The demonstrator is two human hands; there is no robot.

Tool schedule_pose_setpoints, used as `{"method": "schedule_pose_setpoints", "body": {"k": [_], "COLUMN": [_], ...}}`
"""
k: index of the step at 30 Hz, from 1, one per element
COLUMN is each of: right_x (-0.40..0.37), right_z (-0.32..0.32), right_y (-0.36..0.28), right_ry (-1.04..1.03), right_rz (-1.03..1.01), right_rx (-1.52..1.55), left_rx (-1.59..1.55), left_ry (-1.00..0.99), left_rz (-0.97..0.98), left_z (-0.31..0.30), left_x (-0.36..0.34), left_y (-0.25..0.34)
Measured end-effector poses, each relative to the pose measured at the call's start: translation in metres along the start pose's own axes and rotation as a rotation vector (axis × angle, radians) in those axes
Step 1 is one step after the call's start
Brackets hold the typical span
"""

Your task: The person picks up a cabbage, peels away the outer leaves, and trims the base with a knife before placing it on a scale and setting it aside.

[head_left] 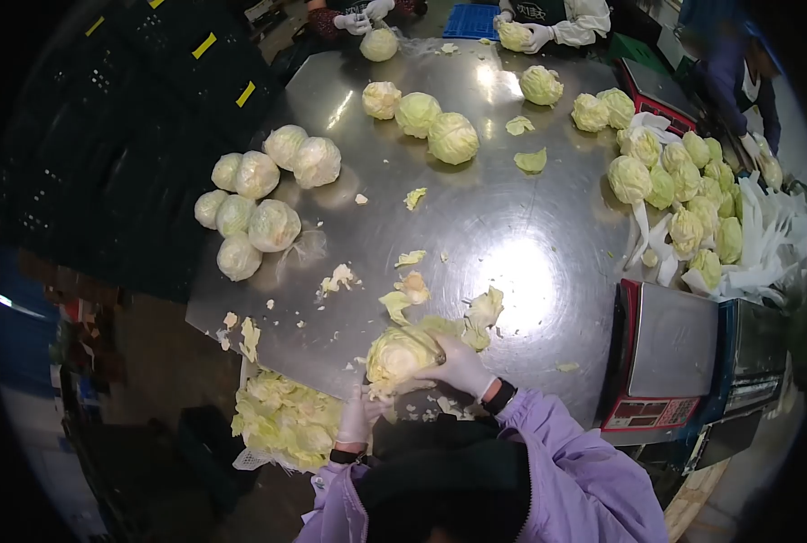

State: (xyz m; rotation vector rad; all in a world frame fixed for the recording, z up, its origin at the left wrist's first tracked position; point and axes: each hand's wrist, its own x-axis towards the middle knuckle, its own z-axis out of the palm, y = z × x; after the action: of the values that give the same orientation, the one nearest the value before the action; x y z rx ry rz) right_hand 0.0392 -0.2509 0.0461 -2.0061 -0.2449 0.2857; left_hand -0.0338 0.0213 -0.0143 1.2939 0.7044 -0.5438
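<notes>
A pale green cabbage [402, 355] is at the near edge of the metal table [376, 217]. My right hand [458, 365], in a white glove, is wrapped round its right side. At its lower left is my left hand [358, 418], also gloved, close under the cabbage; its fingers are partly bent, and whether they grip a leaf is too small to tell. Loose leaves [483, 312] lie just beyond the cabbage. Below the table edge, beside my left hand, a container full of trimmed leaves [286, 418] shows.
Wrapped cabbages [274, 225] sit at the left, bare cabbages [453, 138] farther back. Piled cabbages [686, 231] and white bags lie at the right, above a scale [673, 339]. Two co-workers' gloved hands hold cabbages at the far edge; another person stands at the right.
</notes>
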Motion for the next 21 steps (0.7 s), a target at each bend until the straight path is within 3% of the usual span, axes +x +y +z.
{"method": "schedule_pose_setpoints", "body": {"k": [1,2,4,5,6,8,10,12,14,19,21], "right_x": [0.007,0.014,0.028,0.034,0.042,0.055,0.059,0.045,0.024,0.009,0.017], "right_z": [-0.004,-0.004,0.000,-0.001,0.000,0.002,-0.011,-0.019,-0.015,0.020,0.025], "right_y": [0.002,0.001,-0.004,-0.003,-0.002,0.004,0.017,0.019,0.020,0.020,0.019], "right_ry": [-0.037,-0.037,-0.067,-0.077,-0.080,-0.086,0.077,0.089,0.315,0.314,0.358], "right_rz": [0.017,0.017,-0.170,-0.174,-0.170,-0.182,0.176,0.198,-0.044,-0.136,-0.179], "right_rx": [0.037,0.037,-0.071,-0.074,-0.003,0.067,0.466,0.281,-0.042,-0.118,-0.083], "left_rx": [0.120,0.119,0.636,0.953,0.945,1.056,0.937,0.918,0.922,0.883,0.890], "left_ry": [0.187,0.186,0.345,0.224,0.241,0.022,0.028,0.035,0.084,0.188,0.253], "left_rz": [0.036,0.035,0.795,1.014,1.013,0.885,0.866,0.835,0.840,0.753,0.850], "left_z": [0.006,0.017,0.044,0.056,0.060,0.068,0.071,0.074,0.075,0.093,0.091], "left_x": [-0.007,-0.017,-0.037,-0.042,-0.037,-0.017,-0.006,-0.005,-0.002,-0.006,0.000], "left_y": [0.020,0.036,0.072,0.093,0.094,0.090,0.089,0.089,0.087,0.097,0.091]}}
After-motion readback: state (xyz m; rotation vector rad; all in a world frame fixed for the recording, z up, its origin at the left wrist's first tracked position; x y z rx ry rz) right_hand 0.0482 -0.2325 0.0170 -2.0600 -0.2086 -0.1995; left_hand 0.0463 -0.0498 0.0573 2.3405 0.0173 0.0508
